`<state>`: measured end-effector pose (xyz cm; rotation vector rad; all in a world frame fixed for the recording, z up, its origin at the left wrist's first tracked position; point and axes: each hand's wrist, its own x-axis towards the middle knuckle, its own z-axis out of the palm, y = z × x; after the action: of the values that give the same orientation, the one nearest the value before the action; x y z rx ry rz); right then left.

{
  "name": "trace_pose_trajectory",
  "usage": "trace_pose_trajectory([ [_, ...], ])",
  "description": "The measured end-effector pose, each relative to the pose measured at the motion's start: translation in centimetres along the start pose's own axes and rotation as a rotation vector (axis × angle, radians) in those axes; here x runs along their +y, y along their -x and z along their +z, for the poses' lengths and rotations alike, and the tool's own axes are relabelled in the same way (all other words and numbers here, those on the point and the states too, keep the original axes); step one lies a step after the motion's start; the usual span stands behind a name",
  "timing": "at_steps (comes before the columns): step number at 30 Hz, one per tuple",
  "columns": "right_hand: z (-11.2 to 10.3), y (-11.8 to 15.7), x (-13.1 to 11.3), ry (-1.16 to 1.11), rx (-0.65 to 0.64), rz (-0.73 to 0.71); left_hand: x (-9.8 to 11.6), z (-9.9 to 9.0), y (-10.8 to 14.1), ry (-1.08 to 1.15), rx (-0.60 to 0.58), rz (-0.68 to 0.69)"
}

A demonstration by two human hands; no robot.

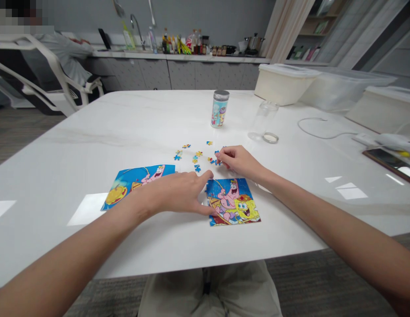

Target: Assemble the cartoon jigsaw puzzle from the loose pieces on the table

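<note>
White marbled tabletop (75, 145) fills most of my head feed, with a counter (185, 57) of bottles along the far wall and a seated person's sleeve (64, 55) at upper left. From where I sit, the assembled puzzle section (234, 202) lies flat between my two forearms, near the table's front edge. My left hand (183, 191) is just left of it, thumb and index finger spread apart, thumb tip at its left edge and index tip by its upper left corner. That same hand partly covers the picture sheet (158, 172) to its left. My right hand (239, 159) is beyond the section's top edge, fingertips drawn together among the loose pieces (199, 153); I can't tell whether they pinch one. Farther back, a printed canister (219, 110) stands upright, with a clear jar (266, 115) to its right.
</note>
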<state>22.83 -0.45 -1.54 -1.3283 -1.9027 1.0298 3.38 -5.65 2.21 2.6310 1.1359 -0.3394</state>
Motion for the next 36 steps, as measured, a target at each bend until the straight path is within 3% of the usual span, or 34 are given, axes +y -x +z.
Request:
trace_pose_trajectory([
  [29,-0.1,0.0,0.0,0.032,-0.019,0.004,-0.2,0.3,-0.1,-0.005,0.0,0.021],
  [31,-0.7,0.1,-0.1,0.043,-0.116,-0.016,-0.2,0.3,-0.1,-0.007,0.001,0.02],
  [34,-2.0,0.1,0.0,0.101,-0.455,-0.109,0.0,0.1,-0.1,0.003,-0.006,0.02],
  [36,-2.6,0.1,0.0,0.136,-0.587,-0.151,0.0,0.0,-0.1,0.018,-0.017,0.019],
])
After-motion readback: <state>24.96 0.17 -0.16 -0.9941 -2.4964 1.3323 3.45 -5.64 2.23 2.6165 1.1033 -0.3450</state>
